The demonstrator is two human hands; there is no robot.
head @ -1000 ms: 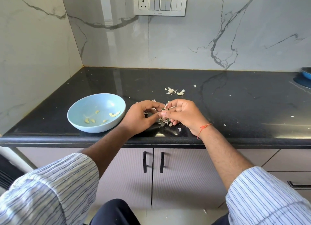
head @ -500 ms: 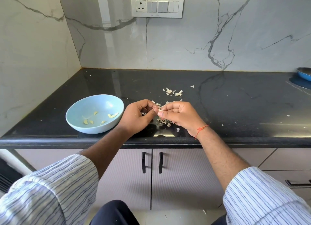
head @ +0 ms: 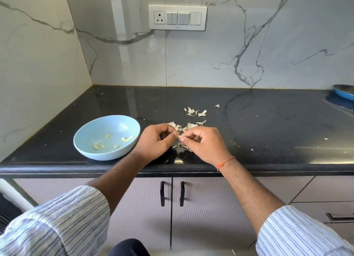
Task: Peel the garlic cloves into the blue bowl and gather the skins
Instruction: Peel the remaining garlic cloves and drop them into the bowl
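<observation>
1 blue bowl (head: 90,135) near bench (head: 268,133) front edge, abt 7 pale yellow-green peeled cloves (head: 126,139) inside. Just right of bowl: left hand (head: 155,140) & right hand (head: 203,143), both w/ fingers curled, pinching 1 small garlic clove (head: 180,136) btwn their tips; clove mostly hidden. 3 loose groups of papery whitish skins (head: 193,112) right of bowl: behind hands, under hands, farther back. Wide bare bench right of bowl beyond hands; 1 blue pan (head: 344,94) at far right edge.
</observation>
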